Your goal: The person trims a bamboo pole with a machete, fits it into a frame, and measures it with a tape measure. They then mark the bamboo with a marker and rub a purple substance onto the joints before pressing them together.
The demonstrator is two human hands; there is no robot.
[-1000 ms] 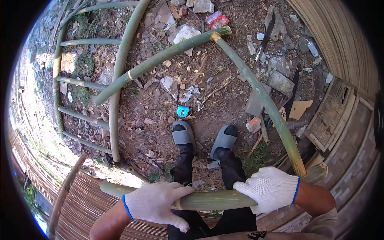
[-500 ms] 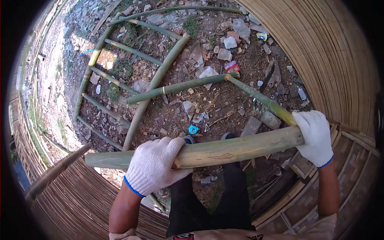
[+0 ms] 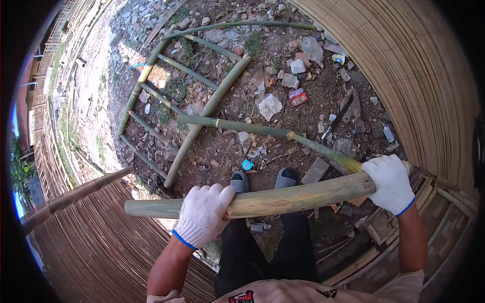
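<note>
From my end, the near pole (image 3: 295,201) has just come up off the person's lap, which I take to mean that the joined poles are being shifted bodily, with much of the weight on two grips. It now lies across 6 o'clock: the left hand (image 3: 202,214), at 7, has its fingers clenched round it, and the right hand (image 3: 388,182), between 3 and 4, grasps its end, though I can't see that thumb. From there the side pole (image 3: 328,151) runs toward 10 to meet the far pole (image 3: 247,127). Against the frame a second ago, the left hand's spread fingers have closed, the right has slid outward to the end, and the far pole, which sloped up toward 2, tips toward 4. It overlaps the ladder frame (image 3: 226,91) at 10; contact I can't tell. The tape measure (image 3: 247,165) sits beyond the left shoe (image 3: 240,181), at its 12
</note>
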